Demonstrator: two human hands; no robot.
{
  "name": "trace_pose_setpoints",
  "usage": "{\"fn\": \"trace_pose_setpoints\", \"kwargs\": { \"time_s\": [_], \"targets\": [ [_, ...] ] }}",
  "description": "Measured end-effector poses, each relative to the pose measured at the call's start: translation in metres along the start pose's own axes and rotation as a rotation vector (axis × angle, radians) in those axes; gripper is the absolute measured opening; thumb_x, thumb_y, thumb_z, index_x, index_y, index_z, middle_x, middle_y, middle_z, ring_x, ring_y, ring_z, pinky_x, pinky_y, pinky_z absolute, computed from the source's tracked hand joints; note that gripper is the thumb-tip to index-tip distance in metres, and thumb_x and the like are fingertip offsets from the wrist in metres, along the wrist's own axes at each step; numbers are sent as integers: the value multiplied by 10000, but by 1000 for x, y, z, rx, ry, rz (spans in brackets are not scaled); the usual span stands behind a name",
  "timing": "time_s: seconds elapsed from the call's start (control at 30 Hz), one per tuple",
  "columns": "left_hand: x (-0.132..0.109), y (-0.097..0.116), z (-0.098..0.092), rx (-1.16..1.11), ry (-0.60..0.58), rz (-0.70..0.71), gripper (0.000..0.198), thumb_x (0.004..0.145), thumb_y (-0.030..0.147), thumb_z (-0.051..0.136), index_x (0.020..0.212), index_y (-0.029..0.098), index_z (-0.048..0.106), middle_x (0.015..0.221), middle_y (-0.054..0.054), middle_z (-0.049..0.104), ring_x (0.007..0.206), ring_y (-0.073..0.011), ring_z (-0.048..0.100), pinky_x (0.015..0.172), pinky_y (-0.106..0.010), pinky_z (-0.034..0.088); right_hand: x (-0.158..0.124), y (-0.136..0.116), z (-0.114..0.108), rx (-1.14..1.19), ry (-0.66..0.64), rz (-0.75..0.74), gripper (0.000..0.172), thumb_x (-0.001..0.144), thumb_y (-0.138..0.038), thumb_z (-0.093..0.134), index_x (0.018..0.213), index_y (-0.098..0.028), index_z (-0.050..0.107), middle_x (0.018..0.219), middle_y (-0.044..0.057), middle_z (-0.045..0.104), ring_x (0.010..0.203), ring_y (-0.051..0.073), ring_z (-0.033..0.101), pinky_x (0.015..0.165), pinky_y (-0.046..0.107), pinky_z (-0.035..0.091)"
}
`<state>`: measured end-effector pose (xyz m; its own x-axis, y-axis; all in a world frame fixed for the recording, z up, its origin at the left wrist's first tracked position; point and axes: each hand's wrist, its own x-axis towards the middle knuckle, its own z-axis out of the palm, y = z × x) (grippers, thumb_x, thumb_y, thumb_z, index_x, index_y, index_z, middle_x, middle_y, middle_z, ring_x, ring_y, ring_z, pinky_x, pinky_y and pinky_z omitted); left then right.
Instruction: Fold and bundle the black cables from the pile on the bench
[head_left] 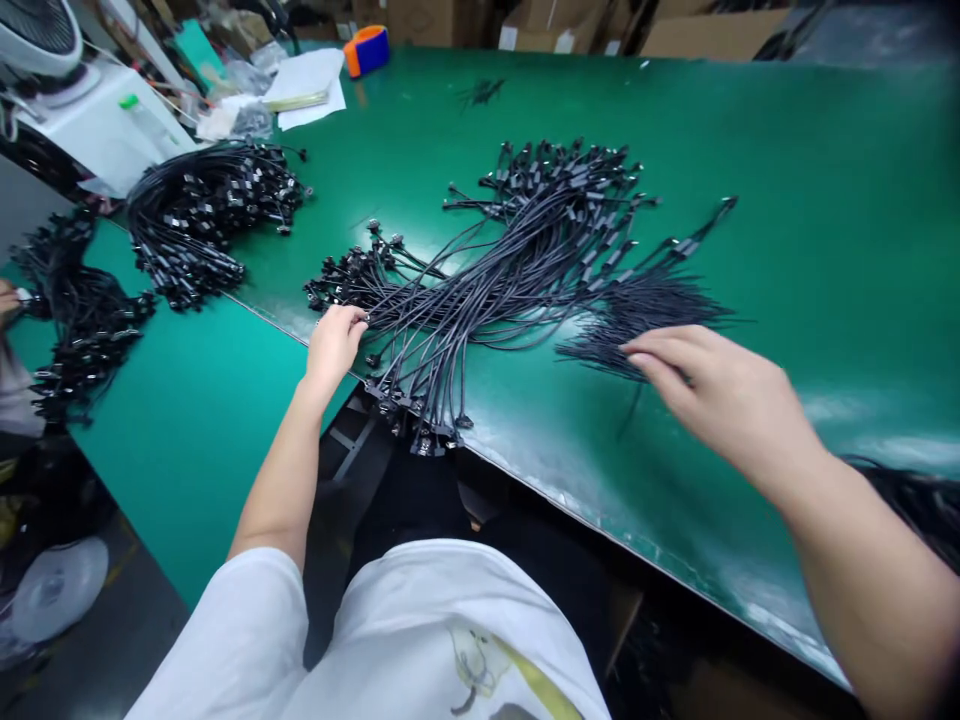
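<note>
A big loose pile of black cables (525,250) with small connectors lies spread over the green table (787,200). My left hand (334,340) rests at the pile's near left end, its fingers curled onto the cable ends there. My right hand (712,385) hovers over a small heap of thin black ties (645,315) at the pile's right side, fingers held together and pinching toward them. Whether anything sits in that pinch is hidden.
A second bundle of black cables (202,215) lies at the left. More cables (75,310) sit on a lower green table (187,420), where another person's hand (9,298) shows. Papers (307,85), an orange-blue tape roll (367,50) and a fan (37,35) stand at the back.
</note>
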<state>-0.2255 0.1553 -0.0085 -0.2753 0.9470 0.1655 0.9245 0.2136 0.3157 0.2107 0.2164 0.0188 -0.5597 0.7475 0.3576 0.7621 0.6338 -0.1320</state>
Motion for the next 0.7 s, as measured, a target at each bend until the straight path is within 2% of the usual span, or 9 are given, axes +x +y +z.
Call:
{"fn": "trace_pose_setpoints", "kwargs": {
  "time_s": [0.1,0.17,0.3,0.4,0.47,0.5,0.57,0.63,0.7],
  "targets": [
    [-8,-16,-1,-93,19,-4,193,960,251,447,956,192,631,1012,-87,657,964,-230,602,886,-352,455,48,-34,12,116,-83,-113,350,992,-363,432,1021,-175,726,1100,71,707,966,204,678,831,328,540],
    [-12,-20,1,-117,27,-3,201,974,280,423,1003,196,604,1016,-88,650,962,-229,592,871,-354,454,81,-61,20,190,-92,-190,347,998,-344,415,1074,-176,710,1131,79,692,994,211,667,860,342,538],
    [-8,-19,6,-124,-66,82,132,933,274,517,1002,198,600,973,-80,642,960,-238,574,892,-377,447,135,-125,43,272,-157,-361,326,1001,-269,402,1162,-180,671,1174,91,663,1029,202,642,872,329,529],
    [-3,-12,-2,-261,48,83,99,919,250,523,880,193,595,961,-76,626,955,-222,576,900,-369,451,161,-169,63,265,-184,-471,332,988,-214,426,1268,-169,599,1243,106,623,1032,199,621,856,333,516],
    [-9,-3,-19,-506,126,32,115,938,288,503,907,199,569,900,-47,620,837,-177,592,784,-315,481,175,-187,74,231,-115,-526,393,978,-171,430,1362,-168,515,1354,118,558,1122,210,578,915,362,487],
    [-15,2,-31,-655,119,-8,126,950,313,491,931,205,554,820,-19,607,725,-147,581,685,-278,475,184,-192,78,209,-80,-547,395,976,-153,425,1363,-169,505,1369,114,548,1158,211,554,957,378,464],
    [-32,8,-61,-949,-33,-85,149,953,359,504,940,215,540,596,55,489,470,-96,445,482,-216,378,205,-189,82,168,-86,-487,298,968,-136,437,1224,-154,587,1257,85,618,1148,189,547,1012,382,419],
    [-51,5,-89,-1121,-177,-166,166,910,366,593,936,205,567,498,93,382,367,-60,318,390,-182,280,230,-172,77,141,-152,-316,215,965,-137,443,1040,-112,643,1068,66,680,1064,164,582,980,360,417],
    [-68,-8,-107,-1207,-247,-227,216,871,379,660,934,181,602,480,96,365,357,-41,306,369,-159,261,251,-142,60,126,-163,-110,254,968,-139,417,1027,-45,647,1050,101,689,1059,177,601,917,352,418]
  ]
}}
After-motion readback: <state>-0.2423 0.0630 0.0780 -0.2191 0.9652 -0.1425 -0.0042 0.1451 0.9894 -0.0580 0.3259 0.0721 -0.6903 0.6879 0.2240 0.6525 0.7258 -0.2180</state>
